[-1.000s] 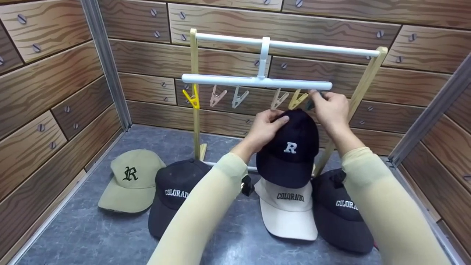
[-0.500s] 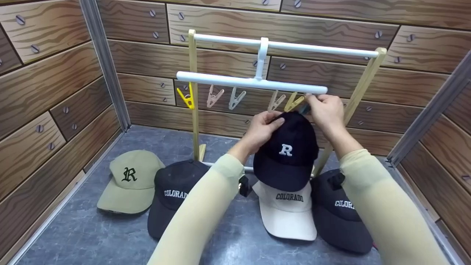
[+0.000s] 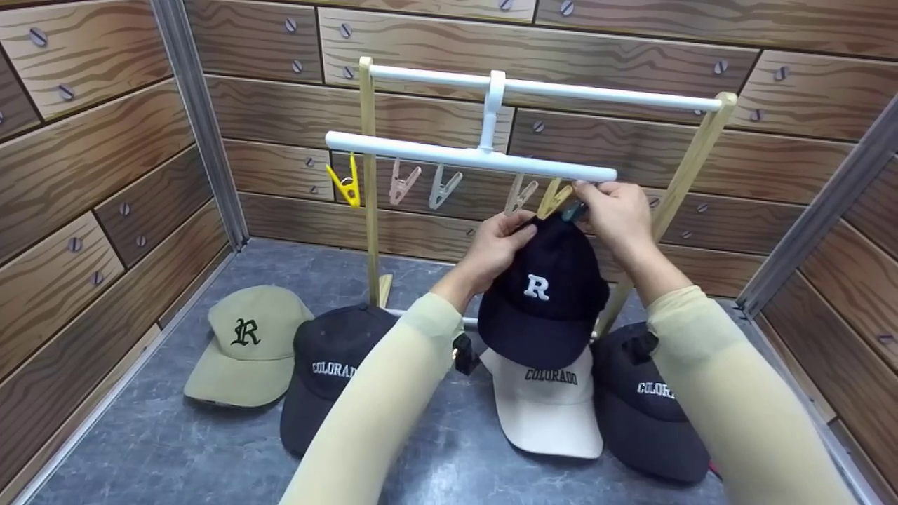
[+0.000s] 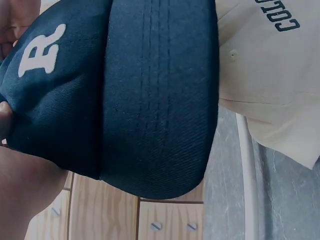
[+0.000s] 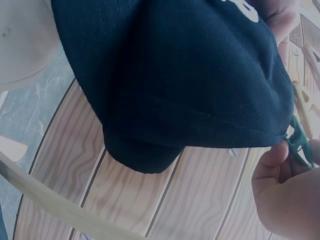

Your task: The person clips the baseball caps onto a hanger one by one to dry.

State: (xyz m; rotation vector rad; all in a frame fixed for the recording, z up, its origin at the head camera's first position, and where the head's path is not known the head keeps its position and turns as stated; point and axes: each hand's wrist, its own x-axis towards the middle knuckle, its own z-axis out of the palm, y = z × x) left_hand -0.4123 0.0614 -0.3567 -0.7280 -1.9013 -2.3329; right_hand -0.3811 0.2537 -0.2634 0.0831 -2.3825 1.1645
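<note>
A navy baseball cap [image 3: 561, 315] with a white R hangs in the air, brim down, below a white clip hanger [image 3: 421, 149]. My left hand [image 3: 487, 252] pinches the left side of its crown, thumb on the front. At the hanger's right end, my right hand [image 3: 619, 219] grips a teal clothespin [image 3: 574, 211]. The right wrist view has this teal clothespin [image 5: 298, 140] with its tip touching the top edge of the crown; whether it clamps the fabric I cannot tell. A yellow-tan clothespin [image 3: 554, 199] hangs just left of it.
Other clothespins, including a yellow one [image 3: 349, 186], hang leftward along the hanger. A wooden rack [image 3: 370, 210] with a white top rod [image 3: 610, 93] carries it. On the grey floor lie an olive cap [image 3: 252, 351], a cream cap [image 3: 551, 421] and two dark caps, one left [image 3: 330, 393], one right [image 3: 652, 428].
The hanger has shifted left and tilted, its right end lower. The navy cap and both hands have moved slightly left and down. The teal clothespin shows more clearly at the crown.
</note>
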